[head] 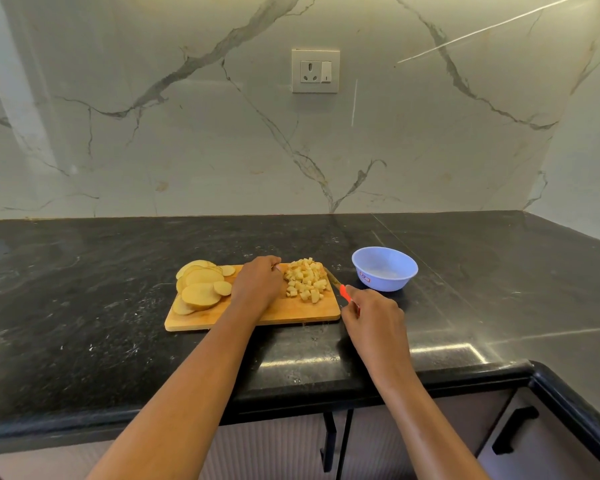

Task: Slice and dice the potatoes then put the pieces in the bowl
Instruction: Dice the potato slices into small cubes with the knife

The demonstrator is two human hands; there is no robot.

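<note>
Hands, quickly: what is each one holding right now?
Left hand: fingers curled on the cutting board beside the diced potato; whether it holds anything cannot be told.
Right hand: grips the orange-handled knife.

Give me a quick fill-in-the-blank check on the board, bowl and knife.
1. The diced pieces lie on the ___ half of the cutting board, the slices on the other half.
2. The blue bowl holds ___ potato pieces.
3. The right hand grips a red-handled ___.
Missing words: right; no; knife.
</note>
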